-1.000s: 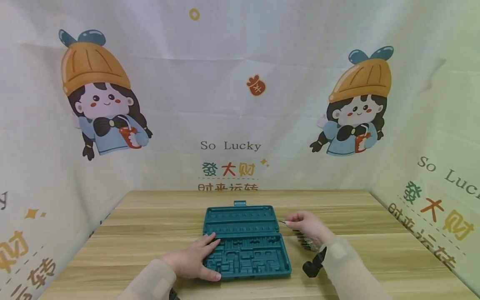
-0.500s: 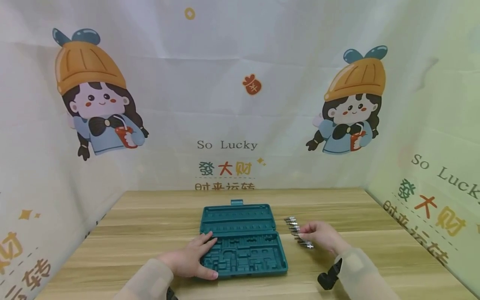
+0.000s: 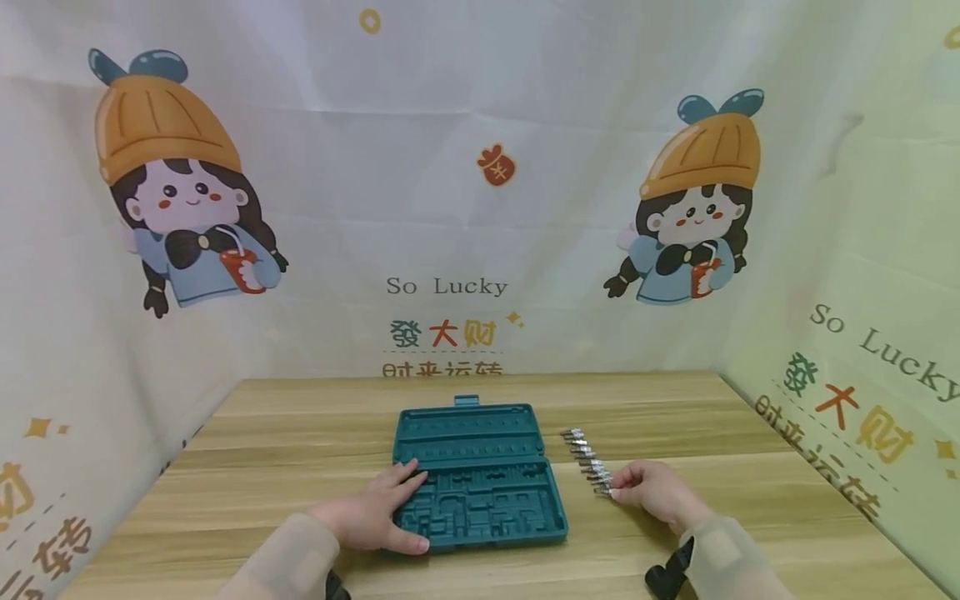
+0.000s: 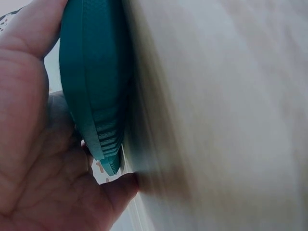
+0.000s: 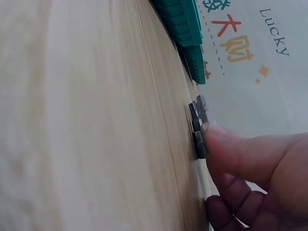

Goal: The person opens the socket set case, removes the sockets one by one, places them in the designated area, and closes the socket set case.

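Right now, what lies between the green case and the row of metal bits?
Only bare wooden table. In the head view, the case and the bits lie apart, with nothing in the gap.

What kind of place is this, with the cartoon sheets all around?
Probably a makeshift recording booth, not a real workshop. Printed cartoon cloth hangs as walls round a bare wooden table. On it lie only an open teal tool case and a row of metal bits, handled by two hands.

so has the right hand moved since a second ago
Yes. The right hand has come toward the person along the row of metal bits: from level with the teal case hinge to the row's near end.
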Action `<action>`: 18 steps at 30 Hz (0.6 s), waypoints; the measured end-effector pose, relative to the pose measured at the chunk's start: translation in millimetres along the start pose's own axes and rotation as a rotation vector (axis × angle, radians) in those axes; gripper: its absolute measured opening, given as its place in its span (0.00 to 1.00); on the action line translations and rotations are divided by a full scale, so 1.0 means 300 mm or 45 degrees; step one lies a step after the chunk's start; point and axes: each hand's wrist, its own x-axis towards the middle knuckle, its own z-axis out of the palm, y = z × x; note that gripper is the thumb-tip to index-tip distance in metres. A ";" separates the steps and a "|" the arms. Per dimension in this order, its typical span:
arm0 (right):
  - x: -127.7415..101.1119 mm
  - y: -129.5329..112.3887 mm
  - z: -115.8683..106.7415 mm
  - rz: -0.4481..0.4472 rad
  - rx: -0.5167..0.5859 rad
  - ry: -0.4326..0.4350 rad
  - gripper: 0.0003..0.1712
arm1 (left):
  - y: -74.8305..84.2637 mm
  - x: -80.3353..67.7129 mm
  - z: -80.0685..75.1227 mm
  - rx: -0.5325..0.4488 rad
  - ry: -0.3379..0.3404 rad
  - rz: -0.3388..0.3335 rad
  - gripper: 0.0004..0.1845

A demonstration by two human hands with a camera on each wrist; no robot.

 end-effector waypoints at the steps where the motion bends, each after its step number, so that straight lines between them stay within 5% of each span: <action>1: 0.001 0.000 0.002 -0.006 -0.004 0.006 0.05 | 0.000 -0.001 0.000 -0.007 0.009 -0.001 0.52; 15: 0.014 0.001 0.012 -0.023 -0.047 0.061 0.10 | 0.000 -0.005 0.000 0.009 0.002 0.009 0.52; 18: 0.012 0.001 0.011 -0.018 -0.051 0.068 0.12 | -0.036 0.017 0.009 0.006 0.002 0.034 0.53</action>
